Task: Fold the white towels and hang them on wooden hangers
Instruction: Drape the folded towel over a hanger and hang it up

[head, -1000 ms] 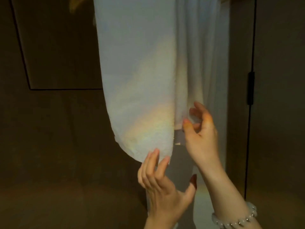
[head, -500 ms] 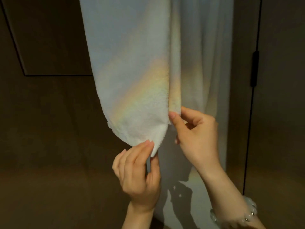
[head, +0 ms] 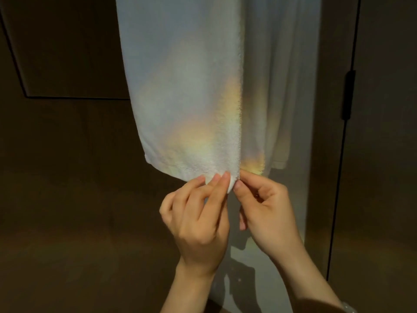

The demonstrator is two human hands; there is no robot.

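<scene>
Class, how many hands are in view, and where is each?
2. The left hand pinches the bottom right corner of the white towel; the right hand pinches the towel just beside it. No others seem hidden.

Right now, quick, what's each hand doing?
Left hand: closed, pinching the white towel at its bottom corner.
Right hand: closed, pinching the same corner.

The room is dim, under a low, warm brownish light. Dark brown panelling fills the background. The upper left panel (head: 67,46) is outlined by a thin black seam (head: 76,97) that runs level along its bottom edge and slants up its left side. On the right stands a tall door panel (head: 383,154), edged by a narrow black vertical gap (head: 337,199) with a slim black handle (head: 348,94) on it. Low in the middle, a pale surface (head: 237,254) carries dark shadows.
</scene>
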